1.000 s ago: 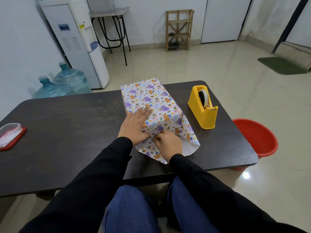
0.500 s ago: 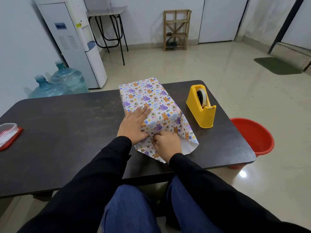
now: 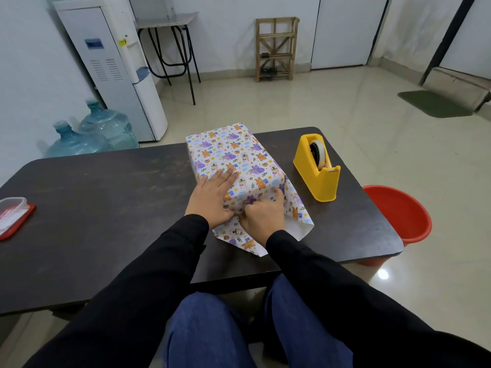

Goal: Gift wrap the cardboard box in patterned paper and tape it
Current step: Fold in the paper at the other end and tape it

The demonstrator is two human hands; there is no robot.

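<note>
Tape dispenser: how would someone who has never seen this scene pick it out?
Find the dark table. Near its right edge, beside the wrapped box, stands the tape dispenser. It alone is yellow, with a tape roll inside.

The left half of the frame shows a wide bare stretch of table (image 3: 106, 208), from the wrapped box (image 3: 233, 158) in the middle to the red-lidded tub (image 3: 13, 219) at the left edge. Right of the box, the yellow tape holder (image 3: 317, 179) stands near, with a narrow gap between.
</note>
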